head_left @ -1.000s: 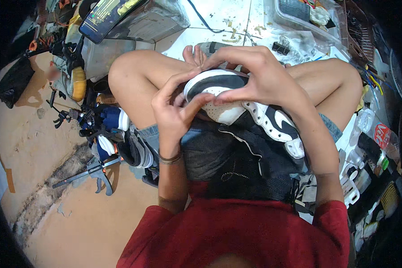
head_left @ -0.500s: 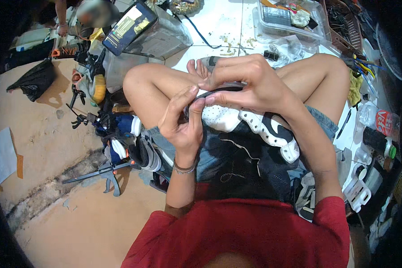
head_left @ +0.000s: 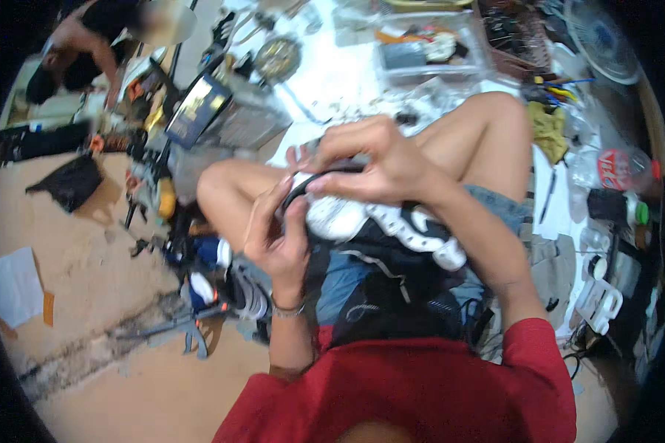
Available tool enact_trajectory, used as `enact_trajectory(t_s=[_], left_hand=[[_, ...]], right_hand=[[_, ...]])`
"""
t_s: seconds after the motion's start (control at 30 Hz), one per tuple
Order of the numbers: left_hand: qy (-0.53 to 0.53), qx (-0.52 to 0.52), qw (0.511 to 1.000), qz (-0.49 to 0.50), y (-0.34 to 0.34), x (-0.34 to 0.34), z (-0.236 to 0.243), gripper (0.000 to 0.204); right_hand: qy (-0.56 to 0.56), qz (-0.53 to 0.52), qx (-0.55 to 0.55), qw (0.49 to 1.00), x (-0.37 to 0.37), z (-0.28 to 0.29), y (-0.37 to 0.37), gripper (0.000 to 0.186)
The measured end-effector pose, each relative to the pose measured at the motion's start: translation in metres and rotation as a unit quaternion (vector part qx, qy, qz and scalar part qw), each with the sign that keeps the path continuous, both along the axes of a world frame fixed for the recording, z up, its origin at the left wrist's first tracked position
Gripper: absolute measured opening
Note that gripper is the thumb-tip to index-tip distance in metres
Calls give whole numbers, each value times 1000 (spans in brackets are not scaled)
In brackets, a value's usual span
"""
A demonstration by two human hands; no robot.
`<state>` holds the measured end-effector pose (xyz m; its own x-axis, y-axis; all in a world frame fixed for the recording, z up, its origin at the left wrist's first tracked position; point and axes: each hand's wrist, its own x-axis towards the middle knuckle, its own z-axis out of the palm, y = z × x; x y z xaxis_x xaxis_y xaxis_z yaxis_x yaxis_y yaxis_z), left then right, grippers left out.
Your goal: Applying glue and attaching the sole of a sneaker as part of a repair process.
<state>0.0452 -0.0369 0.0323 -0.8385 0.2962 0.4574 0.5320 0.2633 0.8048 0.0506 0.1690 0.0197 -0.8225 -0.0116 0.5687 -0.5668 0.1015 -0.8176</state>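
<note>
A black-and-white sneaker lies across my lap, its dotted white part facing up and its scalloped white edging stretching to the right. My left hand pinches the sneaker's dark rim between thumb and fingers. Close beside it, my right hand is bent over the same rim, thumb below and fingers above. Whether a small tool or needle is between the fingertips cannot be made out. A pale cord trails from below the sneaker over the black cloth on my lap.
A phone leans on a clear box at the far left. Ahead stands a clear bin of supplies. Right are a plastic bottle and white jug; left, a bar clamp and several shoes. Another person is at upper left.
The whole view has shifted and blurred, so my hands and the sneaker appear farther left. Both hands keep their hold on the rim. More of the other person shows at upper left.
</note>
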Motion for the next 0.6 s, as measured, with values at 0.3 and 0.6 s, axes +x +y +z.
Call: enact_trajectory(t_s=[0.3, 0.6], left_hand=[[-118, 84, 989, -38, 16, -21, -17, 25], [-161, 13, 987, 26, 10, -36, -48, 24]], right_hand=[[-24, -24, -24, 999, -1, -9, 13, 20], [-47, -126, 121, 983, -11, -22, 78, 27]])
